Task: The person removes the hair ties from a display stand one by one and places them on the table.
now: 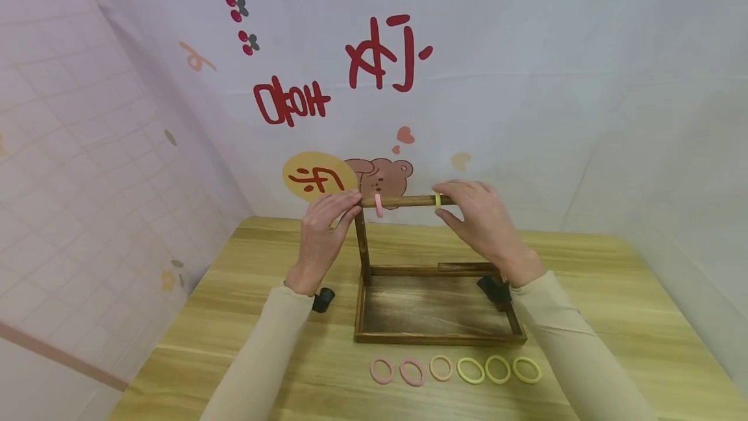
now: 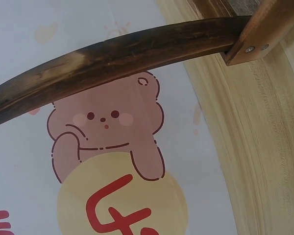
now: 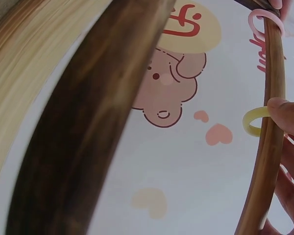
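Observation:
A wooden stand has an upright post (image 1: 362,245) at its left and a rod (image 1: 409,201) across its top. Two rings hang on this rod: a pink ring (image 1: 378,206) near the left end and a yellow ring (image 1: 437,200) further right. My left hand (image 1: 323,232) pinches the rod's left end between fingers and thumb. With thumb and fingers, my right hand (image 1: 487,223) pinches the yellow ring around the rod; the thumb lies on its edge in the right wrist view. The left wrist view shows the dark post (image 2: 127,56) but hides the left hand's grip.
The stand's shallow tray base (image 1: 432,340) rests on the wood-grain table (image 1: 263,356). In front of it lies a row of pink rings (image 1: 382,380), a peach ring (image 1: 441,378) and yellow rings (image 1: 470,380). A printed cloth (image 1: 526,109) hangs behind.

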The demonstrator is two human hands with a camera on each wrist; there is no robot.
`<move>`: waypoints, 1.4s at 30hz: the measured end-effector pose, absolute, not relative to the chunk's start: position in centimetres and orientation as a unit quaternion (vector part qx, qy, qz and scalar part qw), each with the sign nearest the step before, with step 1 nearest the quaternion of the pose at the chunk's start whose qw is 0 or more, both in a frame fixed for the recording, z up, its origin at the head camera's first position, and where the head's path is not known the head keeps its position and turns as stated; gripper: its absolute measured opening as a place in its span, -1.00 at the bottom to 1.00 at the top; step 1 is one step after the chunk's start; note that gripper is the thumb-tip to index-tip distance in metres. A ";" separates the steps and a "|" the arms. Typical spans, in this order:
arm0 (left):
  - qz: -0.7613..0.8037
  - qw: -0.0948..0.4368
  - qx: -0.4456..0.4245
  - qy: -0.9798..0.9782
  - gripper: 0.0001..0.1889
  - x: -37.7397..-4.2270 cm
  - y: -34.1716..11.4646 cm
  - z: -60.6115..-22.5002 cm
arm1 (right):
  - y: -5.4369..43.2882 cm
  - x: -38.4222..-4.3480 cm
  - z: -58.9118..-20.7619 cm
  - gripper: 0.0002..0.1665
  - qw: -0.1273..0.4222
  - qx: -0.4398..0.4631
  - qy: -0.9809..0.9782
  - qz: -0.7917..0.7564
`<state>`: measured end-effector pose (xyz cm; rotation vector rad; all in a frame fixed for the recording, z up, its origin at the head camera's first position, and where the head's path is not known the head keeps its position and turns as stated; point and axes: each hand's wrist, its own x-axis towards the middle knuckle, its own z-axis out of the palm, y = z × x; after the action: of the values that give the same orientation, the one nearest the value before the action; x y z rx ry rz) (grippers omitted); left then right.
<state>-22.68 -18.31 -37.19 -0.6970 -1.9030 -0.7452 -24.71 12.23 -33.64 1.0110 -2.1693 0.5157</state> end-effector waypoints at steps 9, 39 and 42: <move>-0.300 0.473 -0.280 -0.780 -0.71 -22.4 -18.3 -37.2 | 13.1 -24.4 -33.8 -0.47 0.327 0.377 -0.841 0.207; -0.312 0.474 -0.274 -0.777 -0.71 -22.5 -18.0 -37.2 | 16.2 -24.2 -34.0 -0.43 0.326 0.350 -0.851 0.218; -0.313 0.473 -0.273 -0.777 -0.72 -22.5 -17.9 -37.1 | 16.5 -24.2 -34.1 -0.43 0.331 0.350 -0.849 0.219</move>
<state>-22.47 -17.88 -37.13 -0.6689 -1.9016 -0.7659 -24.16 16.47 -34.14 0.9141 -2.2194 0.5723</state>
